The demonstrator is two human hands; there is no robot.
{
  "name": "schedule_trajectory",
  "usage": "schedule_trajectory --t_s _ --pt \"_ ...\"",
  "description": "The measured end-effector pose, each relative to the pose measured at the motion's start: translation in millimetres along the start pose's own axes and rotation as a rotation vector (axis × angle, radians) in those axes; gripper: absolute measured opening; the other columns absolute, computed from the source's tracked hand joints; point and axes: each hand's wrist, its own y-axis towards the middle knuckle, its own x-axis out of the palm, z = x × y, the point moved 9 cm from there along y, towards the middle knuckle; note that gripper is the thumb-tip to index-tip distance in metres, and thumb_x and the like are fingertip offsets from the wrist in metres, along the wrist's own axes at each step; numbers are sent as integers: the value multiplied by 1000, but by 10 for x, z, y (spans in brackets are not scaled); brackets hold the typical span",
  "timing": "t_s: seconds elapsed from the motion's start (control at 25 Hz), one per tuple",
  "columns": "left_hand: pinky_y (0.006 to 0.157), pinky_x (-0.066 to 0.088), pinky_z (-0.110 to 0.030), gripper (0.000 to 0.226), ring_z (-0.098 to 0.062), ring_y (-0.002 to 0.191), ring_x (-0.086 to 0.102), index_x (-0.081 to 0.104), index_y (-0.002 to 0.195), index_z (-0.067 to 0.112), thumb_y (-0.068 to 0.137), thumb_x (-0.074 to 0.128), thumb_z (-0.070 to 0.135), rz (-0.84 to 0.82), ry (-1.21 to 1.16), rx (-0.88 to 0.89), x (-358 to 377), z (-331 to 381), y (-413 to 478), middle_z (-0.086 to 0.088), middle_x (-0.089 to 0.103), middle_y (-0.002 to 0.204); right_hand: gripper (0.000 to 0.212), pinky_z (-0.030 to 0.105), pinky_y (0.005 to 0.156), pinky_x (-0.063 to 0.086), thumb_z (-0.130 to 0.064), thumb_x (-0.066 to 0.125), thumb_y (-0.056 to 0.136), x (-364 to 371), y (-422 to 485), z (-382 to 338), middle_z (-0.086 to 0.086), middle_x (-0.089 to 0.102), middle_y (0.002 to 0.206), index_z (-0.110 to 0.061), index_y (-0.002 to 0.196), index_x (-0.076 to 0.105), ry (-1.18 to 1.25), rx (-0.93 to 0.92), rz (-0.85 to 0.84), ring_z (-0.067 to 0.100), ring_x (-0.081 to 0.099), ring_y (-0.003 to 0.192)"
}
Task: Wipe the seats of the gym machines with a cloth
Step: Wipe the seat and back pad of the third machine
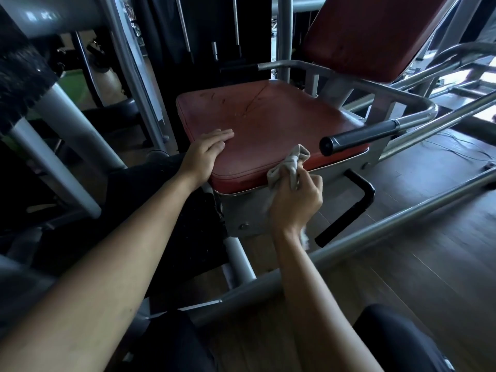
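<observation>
A worn red padded seat (268, 122) of a gym machine fills the middle of the head view, with scratches across its top. My left hand (205, 154) rests flat on the seat's near left corner, fingers straight. My right hand (296, 201) grips a crumpled beige cloth (288, 167) against the seat's front edge, just below the top surface. A bit of the cloth hangs out under my wrist. The red backrest (375, 33) stands tilted behind the seat.
A black-gripped handle (359, 136) juts out at the seat's right. A black L-shaped lever (349, 208) sticks out below it. Grey steel frame tubes (375, 232) cross the wooden floor on the right, and a black foam roller (21, 79) is at upper left.
</observation>
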Motion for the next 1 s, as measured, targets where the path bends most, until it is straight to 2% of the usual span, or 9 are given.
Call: schedule_trajectory --t_s 0.12,0.24,0.28,0.32,0.4,0.52,0.72,0.84,1.0 --pt "112 18 -8 35 -5 142 34 62 134 12 105 42 7 22 -20 -2 -3 -3 10 4 54 144 22 5 69 41 -26 68 95 151 -266 -48 2 54 87 -9 104 77 -7 -36 -38 0 53 68" --pt "117 19 -17 36 -6 143 34 62 134 14 105 42 8 20 -26 -5 -11 -20 12 7 54 143 22 28 70 55 -29 64 97 214 -431 -78 -1 56 91 -13 101 77 34 -141 -167 11 60 71" --pt "118 19 -19 36 -6 144 34 61 135 15 105 42 9 12 -22 -6 -10 -22 7 8 53 144 20 29 67 56 -27 64 97 186 -345 -62 -1 56 89 -13 100 78 33 -162 -171 11 60 69" --pt "119 19 -20 36 -5 144 34 61 135 16 105 42 9 3 -16 -4 -3 -21 14 8 53 145 18 25 65 54 -25 65 96 136 -194 -33 -1 56 87 -13 99 78 14 -169 -137 8 58 65" --pt "120 18 -22 36 -5 144 33 60 136 16 106 42 10 -4 -14 -8 11 -41 27 8 53 146 18 9 64 43 -24 67 96 -2 104 55 1 55 80 -12 95 79 -11 -101 2 2 51 60" --pt "119 18 -19 36 -3 143 34 61 135 16 105 42 10 20 -30 -11 6 -69 29 8 53 145 16 2 65 34 -25 69 94 -3 -58 106 1 57 78 -13 94 80 -21 -4 100 -3 49 61" --pt "122 20 -24 36 -3 143 34 61 134 17 105 42 10 20 -37 -4 3 -64 36 8 54 145 18 12 64 41 -24 65 97 155 -460 133 -2 57 81 -14 90 77 31 -53 -202 9 57 67" --pt "123 21 -29 36 -2 143 35 62 134 18 106 42 11 19 -43 8 -11 -73 53 9 54 145 18 20 71 50 -26 65 97 118 -347 35 -3 58 88 -20 110 77 50 -114 -248 10 61 76" --pt "123 23 -30 37 -4 142 37 61 136 15 104 43 8 44 -41 19 -31 -113 43 5 53 146 38 27 82 54 -13 69 94 231 -224 -322 1 59 107 -17 132 67 -4 -354 -254 14 63 96"
